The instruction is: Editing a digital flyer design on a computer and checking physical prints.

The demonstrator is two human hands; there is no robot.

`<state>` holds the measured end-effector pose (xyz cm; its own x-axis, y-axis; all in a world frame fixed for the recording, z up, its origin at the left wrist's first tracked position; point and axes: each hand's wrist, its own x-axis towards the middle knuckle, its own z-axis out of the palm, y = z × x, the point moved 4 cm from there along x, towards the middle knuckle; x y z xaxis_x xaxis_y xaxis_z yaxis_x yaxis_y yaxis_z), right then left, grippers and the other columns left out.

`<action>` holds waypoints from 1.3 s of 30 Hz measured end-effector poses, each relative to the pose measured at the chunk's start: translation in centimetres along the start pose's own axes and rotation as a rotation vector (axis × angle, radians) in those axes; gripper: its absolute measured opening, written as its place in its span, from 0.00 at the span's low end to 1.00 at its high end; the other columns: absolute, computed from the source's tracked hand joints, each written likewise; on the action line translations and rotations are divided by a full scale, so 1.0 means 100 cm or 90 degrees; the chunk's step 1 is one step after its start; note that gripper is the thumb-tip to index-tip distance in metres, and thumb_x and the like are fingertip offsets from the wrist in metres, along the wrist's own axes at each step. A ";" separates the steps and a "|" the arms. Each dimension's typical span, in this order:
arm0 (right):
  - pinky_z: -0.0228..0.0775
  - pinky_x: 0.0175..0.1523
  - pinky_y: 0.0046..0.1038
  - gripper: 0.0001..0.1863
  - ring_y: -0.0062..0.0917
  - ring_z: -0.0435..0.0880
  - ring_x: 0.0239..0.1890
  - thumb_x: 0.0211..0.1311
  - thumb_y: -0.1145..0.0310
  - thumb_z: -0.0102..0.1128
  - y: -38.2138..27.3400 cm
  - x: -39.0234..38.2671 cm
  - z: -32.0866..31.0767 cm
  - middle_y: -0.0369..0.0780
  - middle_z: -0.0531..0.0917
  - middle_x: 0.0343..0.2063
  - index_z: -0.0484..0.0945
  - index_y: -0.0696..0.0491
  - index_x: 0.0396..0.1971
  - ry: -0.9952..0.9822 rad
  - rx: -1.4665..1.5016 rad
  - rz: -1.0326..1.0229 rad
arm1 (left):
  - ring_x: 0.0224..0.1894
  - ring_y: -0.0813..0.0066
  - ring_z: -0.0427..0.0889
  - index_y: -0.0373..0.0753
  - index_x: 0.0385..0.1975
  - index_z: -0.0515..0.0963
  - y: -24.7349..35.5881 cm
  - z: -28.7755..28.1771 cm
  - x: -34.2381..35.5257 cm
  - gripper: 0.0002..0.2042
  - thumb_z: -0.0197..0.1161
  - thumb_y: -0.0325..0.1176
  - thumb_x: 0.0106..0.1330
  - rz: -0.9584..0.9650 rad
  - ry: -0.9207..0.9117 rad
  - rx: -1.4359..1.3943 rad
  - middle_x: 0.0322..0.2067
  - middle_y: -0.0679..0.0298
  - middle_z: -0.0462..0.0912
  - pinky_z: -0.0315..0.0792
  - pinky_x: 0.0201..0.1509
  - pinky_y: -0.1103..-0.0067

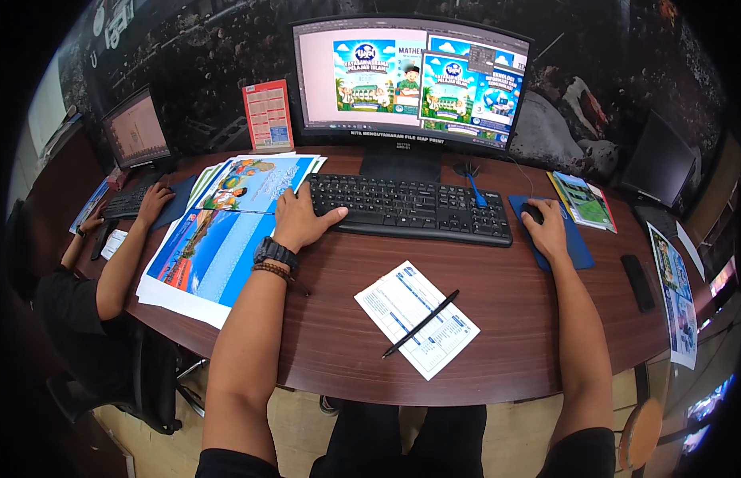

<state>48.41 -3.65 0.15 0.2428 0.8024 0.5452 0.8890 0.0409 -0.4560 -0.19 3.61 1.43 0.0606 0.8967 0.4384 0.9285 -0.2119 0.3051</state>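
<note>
At the left end of a black keyboard [418, 209], my left hand [300, 219] rests with fingers spread, the thumb stretched over the lower keys. A dark watch and a beaded bracelet circle that wrist. My right hand [548, 229] is curled over a black mouse [533, 213] on a blue mouse pad [576, 248]. Ahead stands a wide curved monitor [402, 80] showing colourful cover designs in several windows. Between my forearms lies a white printed form [386, 307], with a black pen [422, 323] slanting across it.
Large colour prints [219, 239] lie stacked left of the keyboard. A red desk calendar [267, 115] stands behind them. A co-worker [84, 295] sits at left, hands at another keyboard. Farther right are booklets [584, 201], a black phone-like object [637, 283] and a printed sheet [675, 291] over the edge.
</note>
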 end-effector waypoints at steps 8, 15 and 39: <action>0.67 0.59 0.38 0.21 0.43 0.75 0.55 0.58 0.58 0.63 -0.002 0.006 0.002 0.47 0.73 0.51 0.80 0.51 0.50 -0.005 -0.006 -0.017 | 0.58 0.37 0.70 0.27 0.64 0.62 -0.009 0.005 0.007 0.53 0.65 0.70 0.51 -0.043 -0.101 -0.017 0.55 0.33 0.68 0.68 0.61 0.57; 0.68 0.59 0.37 0.22 0.42 0.75 0.55 0.58 0.58 0.63 0.000 0.004 0.003 0.46 0.73 0.52 0.80 0.51 0.51 -0.014 -0.009 -0.002 | 0.57 0.36 0.72 0.27 0.65 0.61 -0.003 0.003 0.003 0.51 0.64 0.68 0.54 -0.036 -0.115 0.012 0.53 0.30 0.70 0.69 0.61 0.59; 0.67 0.60 0.36 0.21 0.41 0.74 0.55 0.58 0.59 0.63 -0.004 0.003 0.002 0.46 0.74 0.50 0.80 0.52 0.50 -0.013 -0.010 -0.005 | 0.59 0.37 0.69 0.29 0.65 0.61 -0.008 0.006 0.003 0.53 0.63 0.71 0.52 -0.055 -0.113 0.014 0.55 0.34 0.68 0.67 0.61 0.57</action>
<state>48.03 -3.29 0.42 0.2278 0.8142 0.5341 0.8971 0.0377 -0.4401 -0.75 4.28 0.83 0.0427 0.9659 0.2555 0.9408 -0.1249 0.3150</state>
